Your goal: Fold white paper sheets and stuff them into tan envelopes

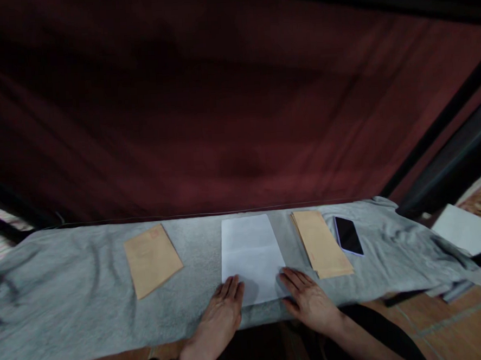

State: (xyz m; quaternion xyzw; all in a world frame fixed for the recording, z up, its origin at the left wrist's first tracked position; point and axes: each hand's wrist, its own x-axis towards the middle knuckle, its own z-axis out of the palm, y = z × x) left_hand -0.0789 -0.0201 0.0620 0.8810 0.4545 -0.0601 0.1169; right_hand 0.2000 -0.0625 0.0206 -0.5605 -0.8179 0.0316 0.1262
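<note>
A white sheet of paper (251,250) lies flat in the middle of a grey cloth, with faint creases across it. My left hand (227,303) rests at its lower left corner, fingers stretched out and the tips on the paper's edge. At the lower right edge lies my right hand (304,295), palm down with fingers extended and touching the sheet. Neither hand grips anything. To the right sits a small stack of brown envelopes (322,243). Another brown envelope (152,258), with a reddish mark near its top, lies turned at an angle to the left.
A phone (349,235) with a purple edge lies right of the envelope stack. The grey cloth (89,309) covers a long narrow surface and is wrinkled at both ends. Behind it hangs a dark red fabric (238,147) between dark bars. White flat items (469,228) are at far right.
</note>
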